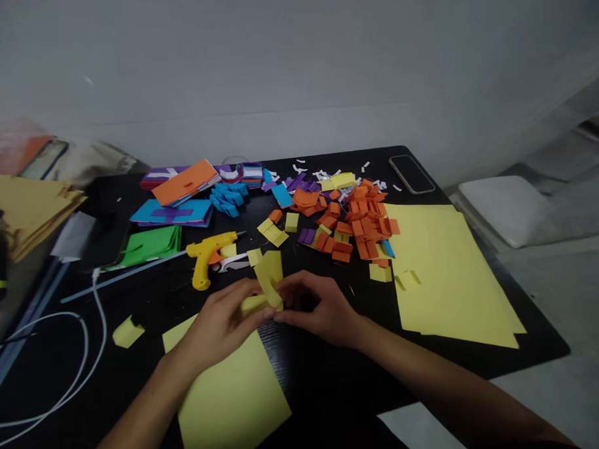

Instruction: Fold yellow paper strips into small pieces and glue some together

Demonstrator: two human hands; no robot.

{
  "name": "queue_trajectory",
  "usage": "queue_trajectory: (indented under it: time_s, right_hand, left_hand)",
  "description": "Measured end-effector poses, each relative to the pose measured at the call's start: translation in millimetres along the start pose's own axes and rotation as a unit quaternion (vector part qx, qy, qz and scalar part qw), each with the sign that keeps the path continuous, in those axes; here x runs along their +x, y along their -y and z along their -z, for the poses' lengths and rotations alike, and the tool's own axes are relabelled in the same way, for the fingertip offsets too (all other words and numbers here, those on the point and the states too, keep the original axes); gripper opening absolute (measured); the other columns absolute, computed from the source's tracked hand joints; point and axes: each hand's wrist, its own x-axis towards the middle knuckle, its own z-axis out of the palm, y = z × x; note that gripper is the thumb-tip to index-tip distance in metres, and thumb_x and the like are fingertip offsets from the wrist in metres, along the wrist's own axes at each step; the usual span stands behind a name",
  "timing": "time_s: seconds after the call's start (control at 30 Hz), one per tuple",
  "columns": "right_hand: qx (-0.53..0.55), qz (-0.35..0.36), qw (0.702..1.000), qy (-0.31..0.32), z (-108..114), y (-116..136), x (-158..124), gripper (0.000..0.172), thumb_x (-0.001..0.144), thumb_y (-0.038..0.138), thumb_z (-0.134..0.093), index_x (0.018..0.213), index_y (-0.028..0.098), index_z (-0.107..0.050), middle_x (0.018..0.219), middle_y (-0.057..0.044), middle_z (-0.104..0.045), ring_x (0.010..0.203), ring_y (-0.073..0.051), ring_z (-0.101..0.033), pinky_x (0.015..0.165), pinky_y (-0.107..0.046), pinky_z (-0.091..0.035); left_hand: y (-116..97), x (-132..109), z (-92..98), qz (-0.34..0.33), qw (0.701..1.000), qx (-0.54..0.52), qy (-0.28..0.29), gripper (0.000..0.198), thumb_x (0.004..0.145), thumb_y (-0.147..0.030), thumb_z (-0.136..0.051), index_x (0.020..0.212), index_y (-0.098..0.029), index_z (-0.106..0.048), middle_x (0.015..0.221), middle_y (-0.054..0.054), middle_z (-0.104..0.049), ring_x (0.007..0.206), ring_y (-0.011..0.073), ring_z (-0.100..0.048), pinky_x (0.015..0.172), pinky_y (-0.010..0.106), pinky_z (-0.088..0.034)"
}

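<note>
Between my two hands is a yellow paper strip (268, 278), bent and folded, its upper end standing up above the fingers. My left hand (232, 313) pinches it from the left, thumb and fingertips closed on the paper. From the right, my right hand (322, 307) grips the lower part of the same strip, its fingers curled. The two thumbs nearly meet at the bottom fold. Under my left forearm lies a yellow paper sheet (231, 397). A yellow glue gun (207, 254) and scissors (232, 263) lie just beyond my left hand.
Orange folded paper pieces (365, 222) form a pile at the back right, with white scraps around. Large yellow sheets (443, 272) and a phone (410, 173) lie at right. Green paper (150, 248), blue bundles (171, 212) and a white cable (104, 323) are at left.
</note>
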Motion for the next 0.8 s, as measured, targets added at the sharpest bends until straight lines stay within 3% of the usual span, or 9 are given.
queue_trajectory:
  time_s: [0.23,0.4,0.53,0.8]
  right_hand:
    - [0.066,-0.038,0.996,-0.049,-3.8,-1.6,-1.0,0.046,0.069,0.041,-0.094,0.102,0.023,-0.067,0.087,0.000,-0.073,0.073,-0.015,-0.068,0.068,-0.028,-0.055]
    - [0.150,-0.094,0.983,-0.054,-3.7,0.9,3.3,0.053,0.060,0.036,-0.098,0.097,0.023,-0.063,0.085,0.002,-0.072,0.069,-0.013,-0.067,0.066,-0.026,-0.056]
    - [0.181,-0.120,0.975,-0.052,-2.2,0.8,5.6,0.045,0.065,0.039,-0.095,0.096,0.021,-0.067,0.085,0.000,-0.074,0.075,-0.014,-0.070,0.072,-0.029,-0.058]
    - [0.172,-0.164,0.971,-0.036,0.6,1.5,7.9,0.033,0.066,0.042,-0.093,0.084,0.019,-0.077,0.075,0.000,-0.074,0.067,-0.014,-0.067,0.061,-0.026,-0.054]
  left_hand:
    - [-5.1,-2.3,1.5,-0.041,0.998,0.030,0.031,0.026,0.100,-0.031,-0.061,0.125,-0.024,-0.062,0.115,0.007,-0.073,0.103,0.0226,-0.071,0.088,0.034,-0.058]
    - [-2.4,-3.8,-3.9,-0.079,0.995,0.055,0.013,0.020,0.100,-0.027,-0.062,0.120,-0.022,-0.063,0.113,0.009,-0.073,0.103,0.0223,-0.071,0.088,0.034,-0.058]
    - [1.7,-3.9,-7.4,-0.108,0.990,0.084,-0.023,0.015,0.102,-0.021,-0.060,0.116,-0.021,-0.065,0.110,0.007,-0.074,0.100,0.0198,-0.071,0.089,0.032,-0.057]
    - [-3.4,-1.9,-5.4,-0.146,0.979,0.134,-0.057,0.015,0.100,-0.018,-0.061,0.112,-0.021,-0.070,0.102,0.005,-0.077,0.092,0.0202,-0.070,0.085,0.035,-0.054]
